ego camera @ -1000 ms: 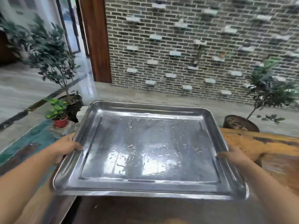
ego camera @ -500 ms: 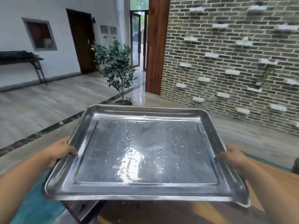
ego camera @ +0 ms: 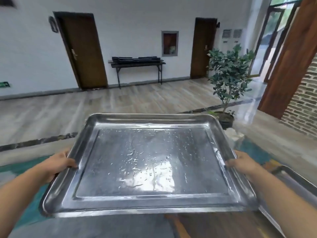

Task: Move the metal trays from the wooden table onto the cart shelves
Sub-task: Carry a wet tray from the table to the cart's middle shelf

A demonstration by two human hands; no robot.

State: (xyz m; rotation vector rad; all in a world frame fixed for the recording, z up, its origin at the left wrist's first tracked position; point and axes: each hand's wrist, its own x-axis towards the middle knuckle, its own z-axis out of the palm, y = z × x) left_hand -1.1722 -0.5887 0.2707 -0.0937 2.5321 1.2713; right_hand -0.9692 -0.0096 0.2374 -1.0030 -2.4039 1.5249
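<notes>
The room was a wide hall with pale plank flooring, white walls and two dark wooden doors, and we used the potted tree (ego camera: pixel 229 78) by the open doorway as our landmark. To the left of that tree, against the far wall, stood a black folding table (ego camera: pixel 137 63) with dark flat items stacked on it. In front of the tree and nearer to us, we carried one metal tray (ego camera: pixel 147 165) level in the air, water beads scattered across its floor. Our left hand (ego camera: pixel 59 164) and right hand (ego camera: pixel 241 163) each clamped an opposite side rim, thumbs curled over the lip; we judged this balanced grip kept the wet tray flat so nothing ran off. The fingers beneath the rims were hidden, so we could not tell how they spread. Below and to the right of the tree, the corner of a second tray (ego camera: pixel 295 182) showed, cut off by the frame. The cart was not in view, and the surface under the tray was blurred.
</notes>
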